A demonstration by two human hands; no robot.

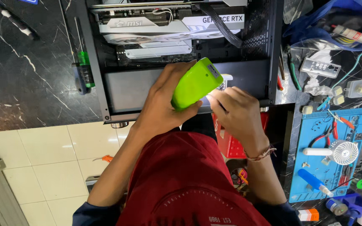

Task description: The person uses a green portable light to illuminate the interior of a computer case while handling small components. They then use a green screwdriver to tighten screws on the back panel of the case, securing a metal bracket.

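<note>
Over the open black computer case (105, 100), left hand (162, 104) grips the lime-green plastic handheld tool (194, 83); right hand (235, 111) is curled, its contents hidden; hold steady.

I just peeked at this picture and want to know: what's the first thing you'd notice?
The bright lime-green tool jumps out first, gripped in the left hand in the middle of the picture, while the right hand works just beside its tip. Behind them lies an open black computer case with a white graphics card at the top, and a blue work mat full of small tools sits at the right.
</note>
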